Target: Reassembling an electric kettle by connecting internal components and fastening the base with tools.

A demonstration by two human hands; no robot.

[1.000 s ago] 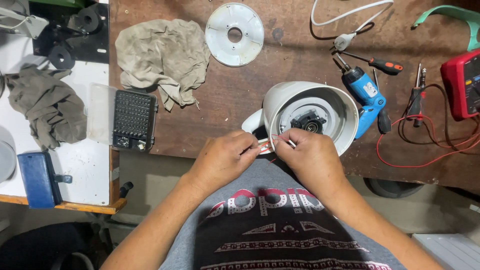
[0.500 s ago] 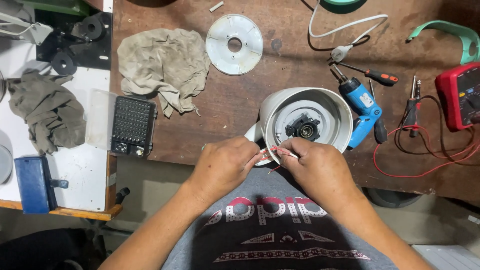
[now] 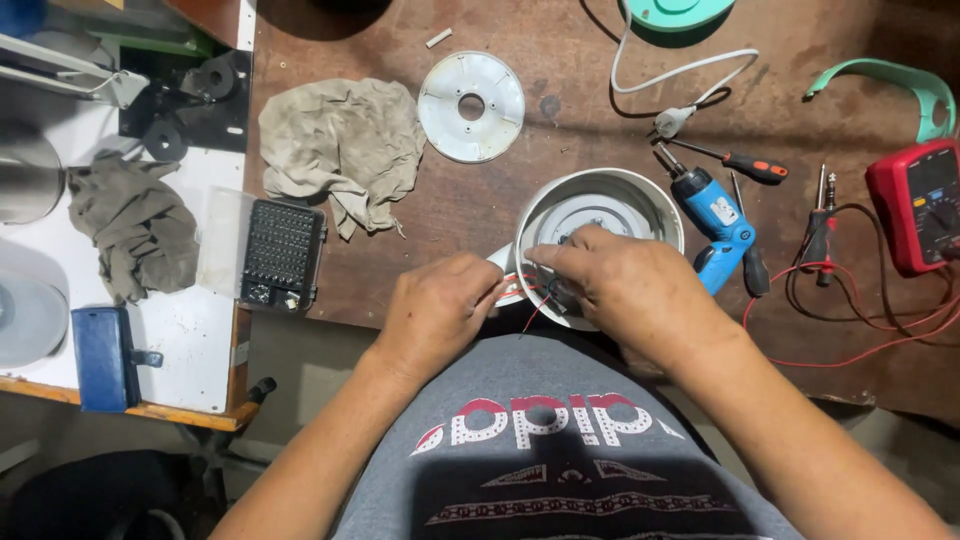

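The left hand (image 3: 440, 310) is closed, its fingertips pinched together on thin red and white wires (image 3: 520, 292) at the near rim of a round white kettle body (image 3: 640, 195) that lies open side up at the front edge of the brown workbench (image 3: 560, 140). The right hand (image 3: 625, 285) reaches over that same near rim, fingers bent and drawn together on the small parts inside the kettle body, just beside the left fingertips; what exactly it grips is hidden under the fingers. One red wire hangs down below the rim between the two hands. Just right of the kettle body lies a blue electric screwdriver (image 3: 715, 215), and a screwdriver with a black and orange handle (image 3: 740, 163) lies just behind that. Further right of the kettle body sit a pair of pliers (image 3: 818, 235) and a red meter (image 3: 915, 205) with red leads (image 3: 850, 335) looping toward the front edge. Behind the kettle body a white cord with a plug (image 3: 672, 120) runs to a green base (image 3: 675, 12), and a green curved handle (image 3: 900, 85) lies at the far right. Behind and left of the kettle body is a flat round metal disc (image 3: 471, 106), then a crumpled grey rag (image 3: 345, 150). Well left of the kettle body, on a white side table (image 3: 190, 330), stand a black bit case (image 3: 282, 255), another rag (image 3: 135, 225) and a blue box (image 3: 100, 358).
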